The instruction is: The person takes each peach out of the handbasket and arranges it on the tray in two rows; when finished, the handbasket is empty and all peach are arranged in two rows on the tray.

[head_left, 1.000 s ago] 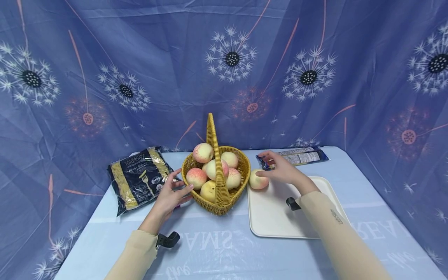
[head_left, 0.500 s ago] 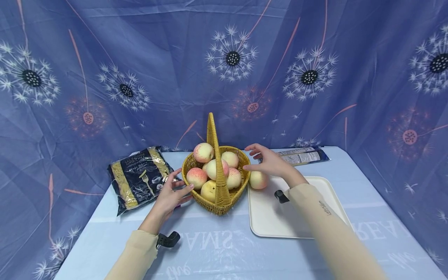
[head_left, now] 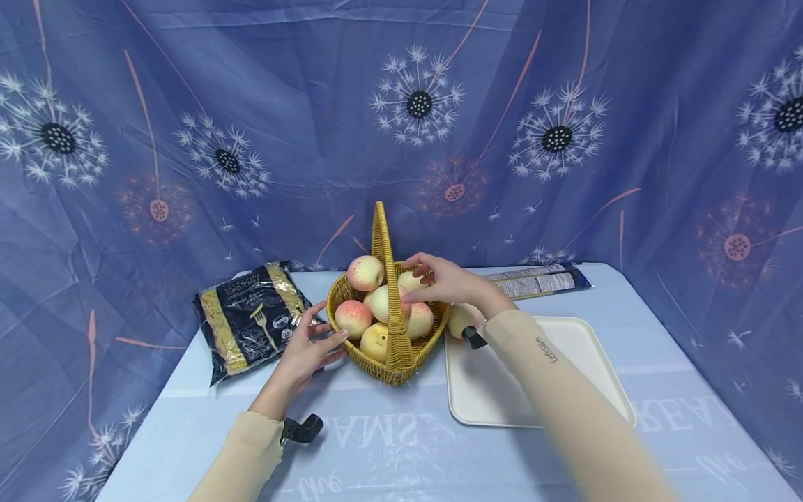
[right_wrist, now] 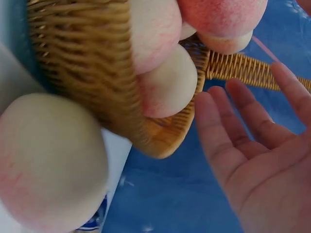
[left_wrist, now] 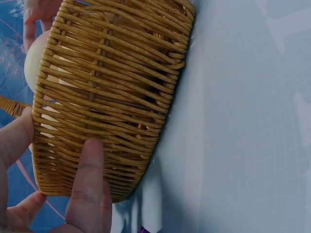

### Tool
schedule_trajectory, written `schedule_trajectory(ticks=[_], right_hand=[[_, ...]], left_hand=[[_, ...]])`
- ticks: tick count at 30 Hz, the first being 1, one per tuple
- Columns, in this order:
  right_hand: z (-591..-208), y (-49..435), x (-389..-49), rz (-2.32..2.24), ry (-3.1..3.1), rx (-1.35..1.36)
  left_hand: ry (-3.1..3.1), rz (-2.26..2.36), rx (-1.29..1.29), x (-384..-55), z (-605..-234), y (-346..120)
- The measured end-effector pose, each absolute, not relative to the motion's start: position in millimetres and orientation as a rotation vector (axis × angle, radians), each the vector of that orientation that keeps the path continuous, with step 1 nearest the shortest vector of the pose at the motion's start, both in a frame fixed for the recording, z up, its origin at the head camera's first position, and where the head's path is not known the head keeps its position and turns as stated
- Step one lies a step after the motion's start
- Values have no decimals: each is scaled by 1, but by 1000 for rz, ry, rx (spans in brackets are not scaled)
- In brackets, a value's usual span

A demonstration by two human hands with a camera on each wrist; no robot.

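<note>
My left hand rests its extended fingertips on the near left side of a woven wicker basket. In the left wrist view, a finger lies against the basket's weave. Several peaches fill the basket, pale with pink blush. My right hand hovers over the basket's right side, fingers spread and nothing held; in the right wrist view its palm is bare beside the rim. It partly covers a peach at the back. Another peach sits at the tray's upper left corner, partly behind the right wrist.
A white tray lies right of the basket. Behind it is a long blue packet. A dark bag of pasta lies on the left. The tall basket handle arches between my hands. A patterned blue curtain hangs behind the table.
My right hand has moved left, from the peach at the tray's corner to above the basket. That peach stays on the tray. My left hand has not moved.
</note>
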State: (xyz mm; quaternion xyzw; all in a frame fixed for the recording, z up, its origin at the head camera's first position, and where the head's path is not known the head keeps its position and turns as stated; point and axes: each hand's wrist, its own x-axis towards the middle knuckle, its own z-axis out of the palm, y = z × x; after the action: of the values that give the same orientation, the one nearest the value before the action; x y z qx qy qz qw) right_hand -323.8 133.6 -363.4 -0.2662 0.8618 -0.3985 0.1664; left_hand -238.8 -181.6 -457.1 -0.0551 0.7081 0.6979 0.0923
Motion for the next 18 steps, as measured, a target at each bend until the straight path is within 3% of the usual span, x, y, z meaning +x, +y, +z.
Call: schedule_trajectory(ticks=[18], right_hand=[[-370, 97, -334, -1069, 2303, -784]], left_hand=[[2104, 2072, -162, -239, -458, -182]])
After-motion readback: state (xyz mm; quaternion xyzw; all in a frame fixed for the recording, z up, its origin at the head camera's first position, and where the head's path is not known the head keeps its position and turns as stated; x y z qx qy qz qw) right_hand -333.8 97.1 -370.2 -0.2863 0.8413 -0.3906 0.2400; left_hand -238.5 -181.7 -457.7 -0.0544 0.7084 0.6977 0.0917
